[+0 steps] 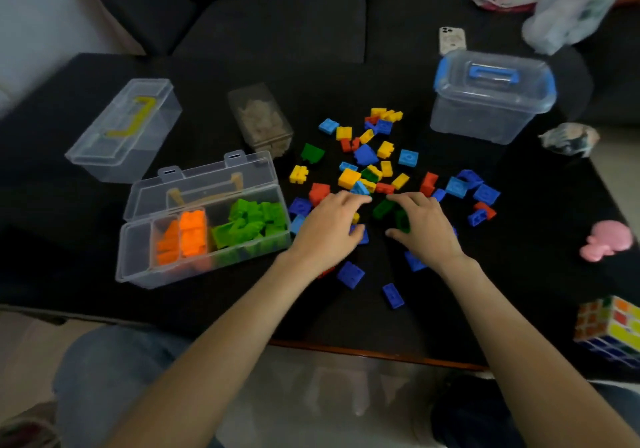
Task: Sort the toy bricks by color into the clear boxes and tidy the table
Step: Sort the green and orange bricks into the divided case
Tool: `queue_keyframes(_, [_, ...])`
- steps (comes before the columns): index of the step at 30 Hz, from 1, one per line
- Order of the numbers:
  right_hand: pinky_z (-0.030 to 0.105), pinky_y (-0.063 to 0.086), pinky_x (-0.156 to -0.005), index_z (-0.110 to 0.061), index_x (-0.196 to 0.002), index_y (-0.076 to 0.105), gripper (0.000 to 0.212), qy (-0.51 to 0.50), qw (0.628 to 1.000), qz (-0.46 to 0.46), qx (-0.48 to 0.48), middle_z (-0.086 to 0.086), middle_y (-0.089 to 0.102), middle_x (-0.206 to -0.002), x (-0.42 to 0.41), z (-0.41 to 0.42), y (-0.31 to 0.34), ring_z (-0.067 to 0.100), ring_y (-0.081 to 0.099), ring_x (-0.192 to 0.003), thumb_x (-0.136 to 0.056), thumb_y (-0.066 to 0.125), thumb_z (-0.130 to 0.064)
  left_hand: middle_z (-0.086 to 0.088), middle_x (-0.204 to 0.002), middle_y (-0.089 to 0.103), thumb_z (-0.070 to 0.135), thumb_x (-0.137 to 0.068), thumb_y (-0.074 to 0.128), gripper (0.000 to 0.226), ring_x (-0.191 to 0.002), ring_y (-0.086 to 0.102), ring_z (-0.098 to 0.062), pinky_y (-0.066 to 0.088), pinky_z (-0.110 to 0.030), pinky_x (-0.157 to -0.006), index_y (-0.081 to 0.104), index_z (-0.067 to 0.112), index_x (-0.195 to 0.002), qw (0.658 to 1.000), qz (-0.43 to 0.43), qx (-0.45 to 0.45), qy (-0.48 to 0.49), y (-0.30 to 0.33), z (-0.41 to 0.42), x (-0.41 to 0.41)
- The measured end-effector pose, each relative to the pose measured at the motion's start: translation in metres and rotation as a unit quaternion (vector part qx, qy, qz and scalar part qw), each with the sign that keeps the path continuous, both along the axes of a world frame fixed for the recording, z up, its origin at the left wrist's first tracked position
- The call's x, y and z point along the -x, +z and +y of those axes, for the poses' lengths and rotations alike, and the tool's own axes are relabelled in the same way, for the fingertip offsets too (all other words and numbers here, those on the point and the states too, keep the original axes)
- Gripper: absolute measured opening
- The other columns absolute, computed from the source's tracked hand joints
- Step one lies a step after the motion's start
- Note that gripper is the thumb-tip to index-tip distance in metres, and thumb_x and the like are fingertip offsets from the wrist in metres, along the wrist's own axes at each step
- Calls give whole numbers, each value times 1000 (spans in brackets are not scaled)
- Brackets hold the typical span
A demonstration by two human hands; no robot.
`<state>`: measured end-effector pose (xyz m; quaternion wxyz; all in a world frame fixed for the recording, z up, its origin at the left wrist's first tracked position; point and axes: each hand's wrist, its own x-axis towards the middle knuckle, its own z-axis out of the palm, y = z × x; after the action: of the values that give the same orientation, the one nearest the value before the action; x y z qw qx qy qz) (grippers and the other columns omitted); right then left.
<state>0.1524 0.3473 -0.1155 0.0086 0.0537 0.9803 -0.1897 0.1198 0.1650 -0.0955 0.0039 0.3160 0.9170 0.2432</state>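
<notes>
your right hand [424,227] pinches a dark green brick [402,220] in the loose brick pile [375,167] mid-table; your left hand [329,227] rests flat, fingers straight, beside it. the open box [204,239] of orange and green bricks sits left, the blue-latched box [491,96] beyond.

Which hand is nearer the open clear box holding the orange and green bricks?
Left. The left hand is just right of the open clear box, near its green end; the right hand is farther right, across the loose brick pile.
</notes>
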Motion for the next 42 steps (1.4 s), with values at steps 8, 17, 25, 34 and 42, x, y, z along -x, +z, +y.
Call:
queue_keyframes(8, [36,42,-101,-28,-146,28,86,-10,998,-55,15,4,39,-141,-4,24,3,23,41,-128,-75,75,-40,1,-128,49,38,-88,60,52,-118,42,-18,37,-29,-93,44,25,-135,994,27,104,34,-34,29,28])
queue_keyframes(17, [31,50,-80,-23,-127,47,44,32,999,-34,22,6,53,-117,20,25,9,22,59,-100,-87,64,-26,1,-123,55,24,-90,60,36,-112,53,-16,47,-30,-89,52,20,-124,999,4,53,0,-27,49,35])
queue_keyframes(25, [41,53,-84,-20,-120,48,39,69,994,16,87,5,58,-115,89,16,31,20,60,-98,-85,65,-14,5,-104,60,22,-83,67,28,-96,58,-14,45,-29,-77,52,22,-107,994,22,-10,104,15,-9,112])
queue_keyframes(34, [37,50,-79,-25,-121,46,37,160,982,-66,-70,4,58,-115,123,11,17,25,58,-105,-88,60,-16,-5,-122,54,22,-90,59,36,-107,56,-22,49,-35,-84,50,21,-124,975,-9,212,65,-1,-5,169])
queue_keyframes(42, [37,50,-82,-23,-122,46,37,127,988,-64,-59,4,59,-114,102,18,13,24,59,-102,-88,61,-21,-6,-126,48,29,-90,60,43,-108,55,-24,50,-35,-85,45,27,-130,974,-45,217,40,-9,9,156])
